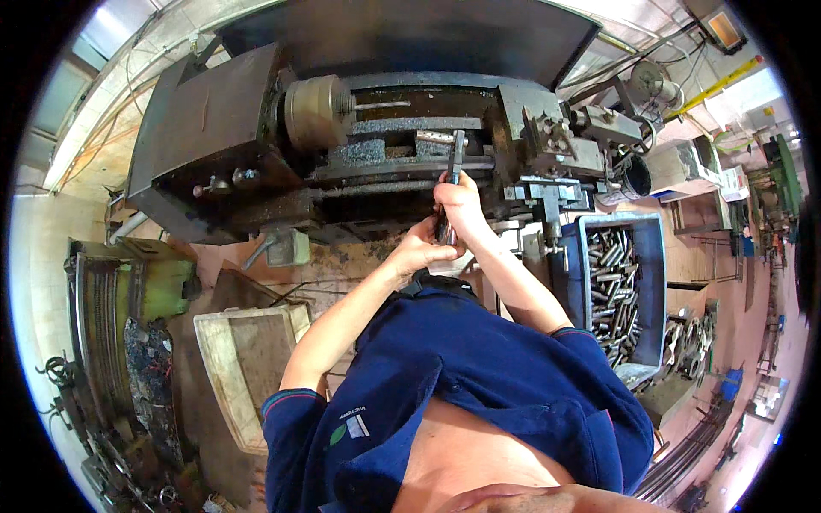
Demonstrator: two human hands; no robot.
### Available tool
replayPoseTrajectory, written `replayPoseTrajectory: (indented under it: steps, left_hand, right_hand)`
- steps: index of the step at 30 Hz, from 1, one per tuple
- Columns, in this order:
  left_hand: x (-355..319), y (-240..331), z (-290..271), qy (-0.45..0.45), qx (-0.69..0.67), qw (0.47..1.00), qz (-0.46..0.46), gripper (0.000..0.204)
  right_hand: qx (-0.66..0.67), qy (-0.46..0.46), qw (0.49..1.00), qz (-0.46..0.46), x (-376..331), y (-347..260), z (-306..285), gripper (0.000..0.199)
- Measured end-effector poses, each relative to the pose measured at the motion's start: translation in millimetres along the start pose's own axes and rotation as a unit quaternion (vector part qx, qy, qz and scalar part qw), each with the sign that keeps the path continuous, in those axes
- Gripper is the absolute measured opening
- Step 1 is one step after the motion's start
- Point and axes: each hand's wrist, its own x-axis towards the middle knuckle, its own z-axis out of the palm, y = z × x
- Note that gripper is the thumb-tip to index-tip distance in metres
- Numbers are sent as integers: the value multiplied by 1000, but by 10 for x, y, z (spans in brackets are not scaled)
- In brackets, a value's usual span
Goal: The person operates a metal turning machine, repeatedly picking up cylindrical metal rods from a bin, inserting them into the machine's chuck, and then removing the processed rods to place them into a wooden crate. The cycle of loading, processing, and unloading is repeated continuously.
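My right hand (459,203) is closed around a slim metal caliper (457,156), whose bright end points away from me over the lathe bed. Just below it my left hand (422,248) is closed on the near, darker part of the same tool, its thumb pointing right. Fingers partly hide the tool's middle. Beyond the caliper's left side a short metal bar (434,137) lies across the lathe bed. To the left, the lathe chuck (315,113) has a thin rod sticking out of it.
A blue bin (579,282) of several short metal pieces stands at my right. The lathe's tool post (552,137) sits right of the bed, with metal chips (363,154) below the chuck. A worn pale tray (244,368) is at lower left, near a green machine (162,286).
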Motion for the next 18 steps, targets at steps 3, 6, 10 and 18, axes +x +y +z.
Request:
replayPoseTrajectory:
  steps: [3, 6, 10, 18]
  left_hand:
    - [273, -5, 75, 19, -17, 999, 26, 62]
    - [449, 50, 89, 7, -40, 999, 28, 63]
    - [560, 197, 94, 3, -52, 998, 29, 65]
    - [628, 327, -63, -11, -61, 998, 28, 60]
  right_hand:
    - [-22, 3, 1000, -14, 218, -76, -123, 23]
    - [21, -43, 999, 11, 276, -205, -156, 36]
    - [-53, -17, 998, 10, 400, -305, -151, 34]
    - [-115, 24, 993, -13, 530, -379, -3, 25]
